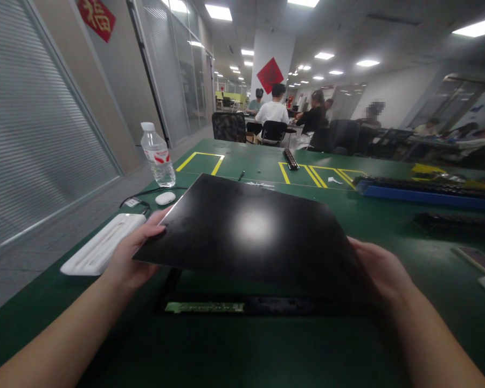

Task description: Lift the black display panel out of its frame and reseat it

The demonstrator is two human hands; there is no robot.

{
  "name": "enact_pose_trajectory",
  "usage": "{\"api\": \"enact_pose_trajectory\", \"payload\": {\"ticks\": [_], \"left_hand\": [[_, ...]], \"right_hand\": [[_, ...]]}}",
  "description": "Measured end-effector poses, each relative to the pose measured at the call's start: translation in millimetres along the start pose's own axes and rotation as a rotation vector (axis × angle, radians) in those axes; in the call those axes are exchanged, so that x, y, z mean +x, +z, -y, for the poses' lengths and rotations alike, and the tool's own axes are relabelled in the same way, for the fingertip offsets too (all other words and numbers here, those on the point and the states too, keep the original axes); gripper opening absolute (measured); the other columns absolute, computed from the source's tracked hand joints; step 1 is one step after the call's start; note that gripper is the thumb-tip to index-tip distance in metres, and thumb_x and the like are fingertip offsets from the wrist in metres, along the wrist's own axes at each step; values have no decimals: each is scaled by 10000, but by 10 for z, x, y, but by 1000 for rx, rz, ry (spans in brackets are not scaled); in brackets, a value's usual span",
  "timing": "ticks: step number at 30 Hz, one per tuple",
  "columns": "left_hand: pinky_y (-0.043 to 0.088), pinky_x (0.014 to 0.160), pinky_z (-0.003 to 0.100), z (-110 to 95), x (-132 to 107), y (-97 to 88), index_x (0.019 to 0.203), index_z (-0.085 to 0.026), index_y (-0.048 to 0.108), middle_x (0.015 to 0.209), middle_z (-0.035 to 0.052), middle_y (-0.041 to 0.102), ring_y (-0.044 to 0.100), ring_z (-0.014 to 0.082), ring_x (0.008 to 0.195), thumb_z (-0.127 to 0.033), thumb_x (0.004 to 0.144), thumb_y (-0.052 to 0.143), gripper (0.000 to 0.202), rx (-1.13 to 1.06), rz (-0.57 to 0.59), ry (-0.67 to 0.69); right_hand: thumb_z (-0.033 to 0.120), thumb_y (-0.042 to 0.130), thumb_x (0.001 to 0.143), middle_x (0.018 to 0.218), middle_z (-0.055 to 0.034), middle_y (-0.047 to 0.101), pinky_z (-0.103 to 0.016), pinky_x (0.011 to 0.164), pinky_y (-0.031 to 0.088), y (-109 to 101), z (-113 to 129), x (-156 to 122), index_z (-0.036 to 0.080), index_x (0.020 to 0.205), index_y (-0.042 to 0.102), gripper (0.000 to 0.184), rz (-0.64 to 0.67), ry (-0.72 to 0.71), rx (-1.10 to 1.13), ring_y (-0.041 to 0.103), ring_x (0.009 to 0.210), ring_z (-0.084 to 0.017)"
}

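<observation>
A large, flat, glossy black panel (246, 231) is held just above the green table (267, 345), tilted slightly. My left hand (135, 253) grips its near left edge, thumb on top and fingers underneath. My right hand (382, 269) holds the near right edge in the same way, its fingers mostly hidden under the panel. Beneath the panel a long dark tray (242, 307) with a green circuit strip lies on the table.
A white tray (103, 242) lies at the left table edge, with a white mouse (165, 198) and a water bottle (158, 154) behind it. A blue tray of dark parts (428, 191) sits at the right. Several people sit at desks in the background.
</observation>
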State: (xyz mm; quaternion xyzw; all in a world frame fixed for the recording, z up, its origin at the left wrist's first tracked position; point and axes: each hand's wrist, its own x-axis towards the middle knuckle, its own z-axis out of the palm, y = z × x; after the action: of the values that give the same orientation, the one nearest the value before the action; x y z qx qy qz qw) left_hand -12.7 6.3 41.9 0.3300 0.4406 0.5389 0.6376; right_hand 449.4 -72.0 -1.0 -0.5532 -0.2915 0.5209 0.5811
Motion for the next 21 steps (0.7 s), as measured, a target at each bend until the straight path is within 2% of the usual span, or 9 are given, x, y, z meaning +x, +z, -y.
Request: {"api": "enact_pose_trajectory", "payload": {"ticks": [3,5,9,15,21], "left_hand": [[667,750,284,-4,-1,-16,1413,-183,685,1070,17,864,802,276,994,-183,756,672,656,-28,-38,12],[666,740,285,-15,-8,-9,1434,-191,672,1101,15,863,798,278,1016,-185,759,677,675,-34,-70,8],[664,732,290,-28,-18,7,1431,-212,682,1160,8,856,786,282,1057,-191,756,668,676,-12,-94,-10],[651,745,271,4,4,-59,1383,-242,716,1204,-1,844,776,279,1095,-224,731,692,653,-8,-32,-17],[668,752,311,5,-25,-39,1335,-198,700,1217,59,833,781,327,1071,-214,589,745,748,78,71,-38]], "right_hand": [[288,617,801,1104,-90,825,-384,815,648,-27,44,17,209,1100,772,346,35,122,59,796,933,-248],[292,608,811,1141,-110,815,-357,767,647,-55,61,30,199,1175,753,402,20,144,86,793,911,-233],[246,648,804,1020,-113,821,-361,699,635,-89,59,57,224,1291,680,489,-32,109,52,789,820,-240],[219,639,798,967,-118,828,-354,701,611,-89,47,62,242,1325,624,528,-130,66,-6,789,827,-243],[281,691,754,900,-93,823,-296,629,538,-77,37,46,234,1321,638,571,-237,-4,-149,753,786,-225]]}}
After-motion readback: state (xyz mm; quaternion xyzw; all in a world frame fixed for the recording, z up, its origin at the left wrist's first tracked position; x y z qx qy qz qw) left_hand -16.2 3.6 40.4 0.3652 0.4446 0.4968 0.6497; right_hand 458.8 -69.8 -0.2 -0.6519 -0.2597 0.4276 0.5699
